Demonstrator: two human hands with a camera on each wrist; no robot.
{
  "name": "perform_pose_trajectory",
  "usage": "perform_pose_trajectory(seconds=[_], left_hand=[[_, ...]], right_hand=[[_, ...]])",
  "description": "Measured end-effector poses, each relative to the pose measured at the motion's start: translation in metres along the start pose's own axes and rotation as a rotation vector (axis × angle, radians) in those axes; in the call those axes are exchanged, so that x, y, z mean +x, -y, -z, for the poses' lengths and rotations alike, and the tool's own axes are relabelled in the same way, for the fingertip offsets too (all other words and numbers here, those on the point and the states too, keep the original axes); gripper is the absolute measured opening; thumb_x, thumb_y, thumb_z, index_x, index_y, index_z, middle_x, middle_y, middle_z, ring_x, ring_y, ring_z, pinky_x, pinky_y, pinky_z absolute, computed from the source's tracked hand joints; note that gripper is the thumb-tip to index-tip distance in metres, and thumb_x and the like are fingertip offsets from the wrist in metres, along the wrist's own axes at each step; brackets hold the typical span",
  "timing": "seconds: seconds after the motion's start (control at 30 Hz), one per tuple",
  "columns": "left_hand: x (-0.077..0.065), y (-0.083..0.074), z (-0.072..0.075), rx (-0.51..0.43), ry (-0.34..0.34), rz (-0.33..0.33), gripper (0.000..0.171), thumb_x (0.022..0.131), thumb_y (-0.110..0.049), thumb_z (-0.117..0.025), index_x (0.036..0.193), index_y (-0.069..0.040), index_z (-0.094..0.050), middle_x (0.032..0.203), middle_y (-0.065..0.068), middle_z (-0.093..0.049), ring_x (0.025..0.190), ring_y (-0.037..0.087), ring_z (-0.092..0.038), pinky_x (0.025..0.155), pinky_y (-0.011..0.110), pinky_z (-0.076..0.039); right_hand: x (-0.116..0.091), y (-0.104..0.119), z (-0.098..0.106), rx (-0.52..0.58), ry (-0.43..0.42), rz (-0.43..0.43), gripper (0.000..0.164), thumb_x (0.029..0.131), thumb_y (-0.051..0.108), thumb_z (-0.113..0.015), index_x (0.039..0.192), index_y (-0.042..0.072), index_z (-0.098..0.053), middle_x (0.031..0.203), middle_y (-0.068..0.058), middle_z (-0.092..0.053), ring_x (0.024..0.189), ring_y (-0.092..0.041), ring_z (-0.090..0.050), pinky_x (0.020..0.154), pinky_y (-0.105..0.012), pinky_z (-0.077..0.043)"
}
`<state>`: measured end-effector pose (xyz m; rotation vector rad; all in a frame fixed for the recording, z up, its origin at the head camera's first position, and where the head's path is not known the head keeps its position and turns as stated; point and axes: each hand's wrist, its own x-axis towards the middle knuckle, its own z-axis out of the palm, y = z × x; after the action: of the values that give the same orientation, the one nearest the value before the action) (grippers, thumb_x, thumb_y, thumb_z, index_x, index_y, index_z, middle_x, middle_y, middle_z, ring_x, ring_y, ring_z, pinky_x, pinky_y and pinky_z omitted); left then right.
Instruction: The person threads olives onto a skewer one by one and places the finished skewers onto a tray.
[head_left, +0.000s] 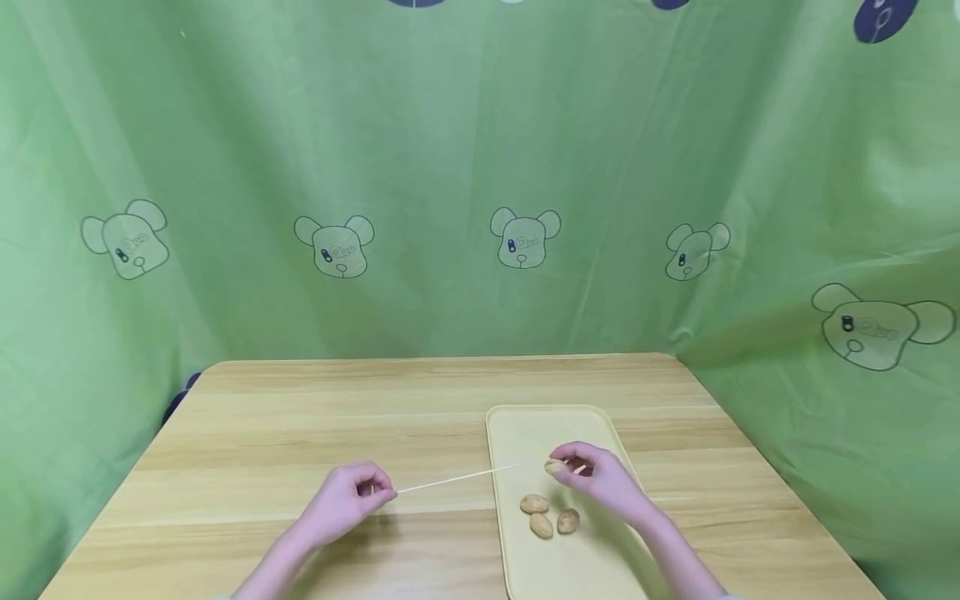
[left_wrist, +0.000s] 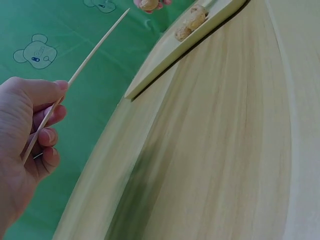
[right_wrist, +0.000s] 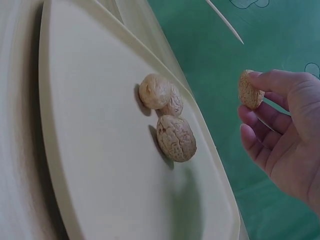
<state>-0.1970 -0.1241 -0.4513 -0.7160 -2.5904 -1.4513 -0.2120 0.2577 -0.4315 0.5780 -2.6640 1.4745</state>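
Observation:
My left hand (head_left: pixel 347 502) pinches a thin wooden skewer (left_wrist: pixel 95 50) between thumb and fingers, its lower end running back across the palm. The skewer's pointed tip reaches right, over the left part of the tray (right_wrist: pixel 105 165). Above that tray my right hand (head_left: pixel 602 482) pinches a wrinkled tan oval piece (right_wrist: pixel 250 90), walnut-like in look, between thumb and fingertips. A short gap separates the tip from this piece. On the tray lie three similar pieces, a smoother one (right_wrist: pixel 154 91), a wrinkled one (right_wrist: pixel 176 139) and a third (head_left: pixel 541 525), clustered together.
The pale yellow tray has a low raised rim and lies on the right half of a wooden table (head_left: pixel 300 417). Green curtains (head_left: pixel 427 167) with bear-head prints hang behind the table and along both sides.

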Motion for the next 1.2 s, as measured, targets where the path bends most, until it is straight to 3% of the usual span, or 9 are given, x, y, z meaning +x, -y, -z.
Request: perform_pose_trajectory(seconds=[0.2,0.43,0.73,1.0,1.2], left_hand=[[0.003,-0.0033,-0.0015,-0.006,0.013,-0.012,0.006,0.08,-0.015,-0.07,0.081,-0.011,-0.066,0.067,-0.007,-0.051,0.06,0.004,-0.044,0.053,0.02,-0.04],[0.0039,-0.004,-0.0041,-0.042,0.037,-0.014,0.005,0.08,-0.01,-0.069,0.081,-0.014,-0.066,0.065,-0.007,-0.049,0.058,0.003,-0.042,0.05,0.02,-0.038],[0.0063,-0.0033,-0.0072,0.015,0.035,-0.008,0.006,0.078,-0.002,-0.068,0.079,-0.008,-0.065,0.065,-0.005,-0.048,0.058,0.005,-0.041,0.051,0.019,-0.037],[0.0061,-0.0013,-0.0046,-0.029,0.043,-0.035,0.005,0.079,-0.009,-0.069,0.079,-0.014,-0.066,0.067,-0.008,-0.05,0.059,0.004,-0.043,0.052,0.02,-0.039],[0.0068,-0.0017,-0.0051,-0.025,0.051,-0.041,0.003,0.08,-0.013,-0.07,0.078,-0.014,-0.067,0.068,-0.008,-0.052,0.061,0.004,-0.044,0.053,0.021,-0.04]], right_hand=[[-0.0021,0.0048,-0.0012,0.065,0.027,0.002,0.029,0.082,0.009,-0.068,0.106,-0.004,-0.06,0.1,-0.015,-0.062,0.08,-0.012,-0.057,0.071,-0.023,-0.05],[-0.0011,0.0035,-0.0051,0.052,0.039,0.036,0.028,0.081,0.009,-0.069,0.105,-0.002,-0.061,0.096,-0.011,-0.061,0.08,-0.014,-0.056,0.071,-0.026,-0.049],[-0.0016,0.0033,-0.0079,0.074,0.075,0.023,0.032,0.08,0.009,-0.069,0.107,-0.005,-0.059,0.097,-0.013,-0.061,0.081,-0.014,-0.056,0.072,-0.027,-0.049],[-0.0028,0.0039,-0.0083,0.099,0.093,0.031,0.032,0.08,0.009,-0.069,0.107,-0.005,-0.059,0.094,-0.012,-0.06,0.082,-0.013,-0.055,0.073,-0.026,-0.049],[-0.0039,0.0011,-0.0101,0.203,0.105,0.006,0.032,0.079,0.006,-0.069,0.106,-0.007,-0.057,0.092,-0.015,-0.058,0.08,-0.013,-0.055,0.071,-0.023,-0.048]])
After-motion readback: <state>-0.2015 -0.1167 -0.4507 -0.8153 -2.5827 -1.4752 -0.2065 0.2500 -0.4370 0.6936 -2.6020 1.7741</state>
